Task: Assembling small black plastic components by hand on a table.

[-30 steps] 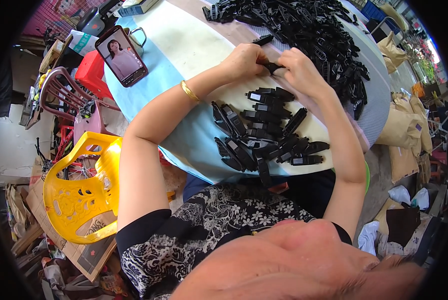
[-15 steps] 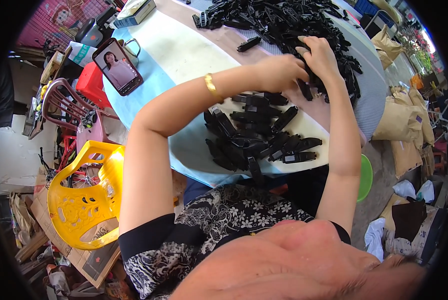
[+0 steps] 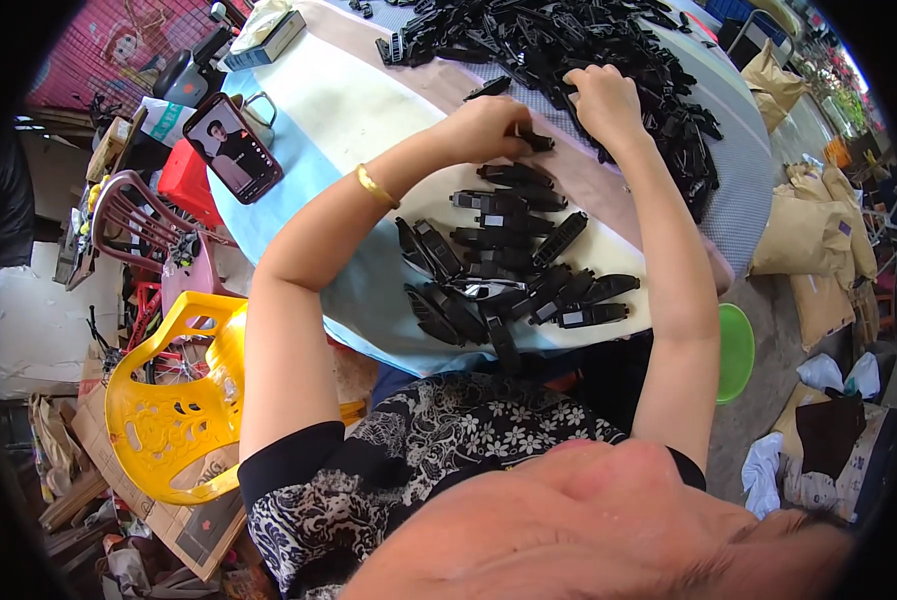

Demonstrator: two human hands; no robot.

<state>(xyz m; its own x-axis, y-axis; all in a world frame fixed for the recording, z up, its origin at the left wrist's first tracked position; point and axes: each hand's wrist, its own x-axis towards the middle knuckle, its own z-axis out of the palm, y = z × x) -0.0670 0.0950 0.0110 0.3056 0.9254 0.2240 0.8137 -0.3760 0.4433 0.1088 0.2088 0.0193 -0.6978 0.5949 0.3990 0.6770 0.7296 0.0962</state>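
My left hand [image 3: 490, 128] is closed on a long black plastic piece [image 3: 537, 142], its end sticking out past the fingertips. Below that hand lie several similar black pieces in a loose group [image 3: 498, 215], some stacked side by side, near the table's front edge. My right hand [image 3: 606, 104] is at the near edge of a large heap of black plastic pieces [image 3: 528, 40]. Its fingers are curled in, and what they grip is hidden. One single piece [image 3: 488, 88] lies between the heap and my left hand.
A phone [image 3: 233, 150] leans against a mug [image 3: 260, 115] on the table's left side, with a tissue box [image 3: 265, 42] behind. A yellow plastic chair [image 3: 173, 420] stands at the left. Right of the table are a green basin [image 3: 735, 352] and brown sacks [image 3: 798, 235].
My left hand has moved left and a little up, away from my right hand, with a black piece now showing in it. My right hand has shifted slightly left and up along the heap.
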